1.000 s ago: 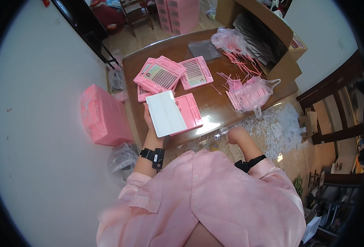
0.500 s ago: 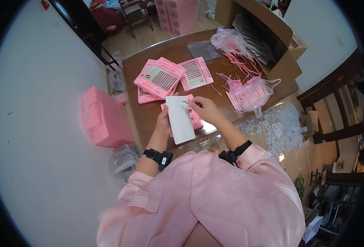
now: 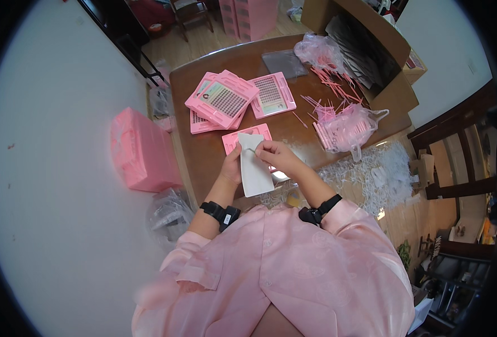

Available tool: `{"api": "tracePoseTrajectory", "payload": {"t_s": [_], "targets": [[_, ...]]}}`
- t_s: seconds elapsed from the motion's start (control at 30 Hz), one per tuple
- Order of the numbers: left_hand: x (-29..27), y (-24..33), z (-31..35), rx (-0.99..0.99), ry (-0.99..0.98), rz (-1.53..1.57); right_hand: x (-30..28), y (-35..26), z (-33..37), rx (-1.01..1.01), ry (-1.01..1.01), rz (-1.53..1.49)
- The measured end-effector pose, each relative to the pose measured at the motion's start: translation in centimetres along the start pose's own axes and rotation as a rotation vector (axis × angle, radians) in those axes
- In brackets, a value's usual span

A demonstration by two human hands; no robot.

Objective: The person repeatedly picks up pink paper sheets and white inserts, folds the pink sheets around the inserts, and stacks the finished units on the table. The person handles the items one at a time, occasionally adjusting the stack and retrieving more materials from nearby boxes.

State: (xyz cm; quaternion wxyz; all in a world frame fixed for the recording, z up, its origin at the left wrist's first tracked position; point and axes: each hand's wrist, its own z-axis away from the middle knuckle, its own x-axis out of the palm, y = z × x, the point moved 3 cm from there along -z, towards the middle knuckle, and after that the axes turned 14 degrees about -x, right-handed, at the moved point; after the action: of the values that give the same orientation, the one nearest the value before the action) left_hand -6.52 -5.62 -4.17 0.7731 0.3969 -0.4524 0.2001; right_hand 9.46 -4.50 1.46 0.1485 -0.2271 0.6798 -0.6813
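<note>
My left hand (image 3: 233, 165) is closed on the left edge of a white rectangular sheet (image 3: 256, 178), which hangs slightly bent toward me over the table's near edge. At the sheet's upper right, my right hand (image 3: 277, 155) is closed in a pinch. A thin dark tip (image 3: 251, 150) shows at its fingers against the white; the rest is hidden in the grip. Just beyond both hands lies a pink case (image 3: 234, 138), partly covered by the sheet. Farther left are stacked pink false eyelash cases (image 3: 220, 100) with rows of dark lashes, and another eyelash case (image 3: 272, 95) lies beside them.
Pink sticks (image 3: 336, 84) and a clear plastic bag of pink tubes (image 3: 349, 132) lie on the right of the brown table (image 3: 203, 154). A grey flat packet (image 3: 285, 64) and an open cardboard box (image 3: 397, 84) are at the back. A pink wrapped bundle (image 3: 142, 151) stands left of the table.
The white sheet has shifted slightly right and now looks bent. My right fingers have moved onto it, covering more of the thin dark piece. More of the pink case shows.
</note>
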Motion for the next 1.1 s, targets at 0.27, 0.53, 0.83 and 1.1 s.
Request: {"api": "tracePoseTrajectory", "payload": {"t_s": [0.27,0.53,0.83,1.1], "targets": [[-5.6,9.1,3.1,0.354,0.434,0.157,-8.8,7.2,13.0,0.574,-0.817,1.25],[-3.5,5.2,1.2,0.028,0.978,-0.082,-10.2,6.9,10.3,0.432,-0.069,1.055],[-4.6,1.7,-1.8,0.132,1.035,-0.254,-1.7,5.4,4.1,-0.001,0.182,0.363],[-5.4,-0.7,-1.7,-0.256,0.715,0.191,-2.7,6.6,4.3,-0.013,0.169,0.56]]}}
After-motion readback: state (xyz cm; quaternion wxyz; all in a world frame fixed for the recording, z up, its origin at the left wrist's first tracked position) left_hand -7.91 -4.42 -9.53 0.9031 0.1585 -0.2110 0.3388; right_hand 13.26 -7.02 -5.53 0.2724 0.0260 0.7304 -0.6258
